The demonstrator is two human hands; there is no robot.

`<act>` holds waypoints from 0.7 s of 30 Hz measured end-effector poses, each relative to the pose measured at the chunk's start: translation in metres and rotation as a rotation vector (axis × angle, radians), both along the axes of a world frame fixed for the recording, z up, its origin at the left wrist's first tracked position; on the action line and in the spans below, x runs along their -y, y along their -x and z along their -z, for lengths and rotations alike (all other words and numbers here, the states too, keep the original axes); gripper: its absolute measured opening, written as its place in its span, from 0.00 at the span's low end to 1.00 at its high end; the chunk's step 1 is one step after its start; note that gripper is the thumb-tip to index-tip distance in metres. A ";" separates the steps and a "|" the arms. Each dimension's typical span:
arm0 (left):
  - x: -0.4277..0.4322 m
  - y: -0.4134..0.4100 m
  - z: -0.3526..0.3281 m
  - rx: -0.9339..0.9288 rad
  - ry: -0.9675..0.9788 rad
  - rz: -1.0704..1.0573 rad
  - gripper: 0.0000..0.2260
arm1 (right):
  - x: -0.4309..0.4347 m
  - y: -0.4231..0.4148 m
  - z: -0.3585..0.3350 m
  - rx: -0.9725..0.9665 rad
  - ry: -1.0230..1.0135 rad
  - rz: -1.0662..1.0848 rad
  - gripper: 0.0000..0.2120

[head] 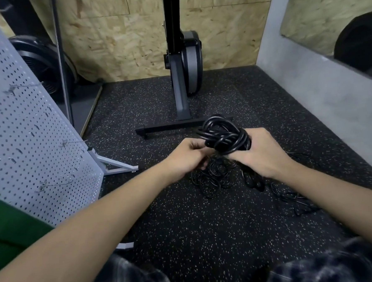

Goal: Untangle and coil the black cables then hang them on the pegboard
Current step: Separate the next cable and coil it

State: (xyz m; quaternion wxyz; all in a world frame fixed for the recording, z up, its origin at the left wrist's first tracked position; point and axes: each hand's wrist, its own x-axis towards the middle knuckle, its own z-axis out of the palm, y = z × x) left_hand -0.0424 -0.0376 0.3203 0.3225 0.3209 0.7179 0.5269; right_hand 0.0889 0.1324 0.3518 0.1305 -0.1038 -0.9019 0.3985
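Right hand grip wraps the thick black cable bundle from its 4 o'clock side, with loops sticking out above our knuckles. Left hand grip is curled tight, pinching the bundle's 9 o'clock edge. We hold it above the speckled floor. Thinner loose cables lie tangled on the floor at 6 o'clock of the hands, more trailing toward 4 o'clock. Pegboard stands at 9 o'clock, wire hooks on it.
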 end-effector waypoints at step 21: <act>0.000 -0.023 -0.010 -0.706 -0.097 -0.021 0.13 | -0.021 0.006 0.008 0.203 0.656 0.240 0.11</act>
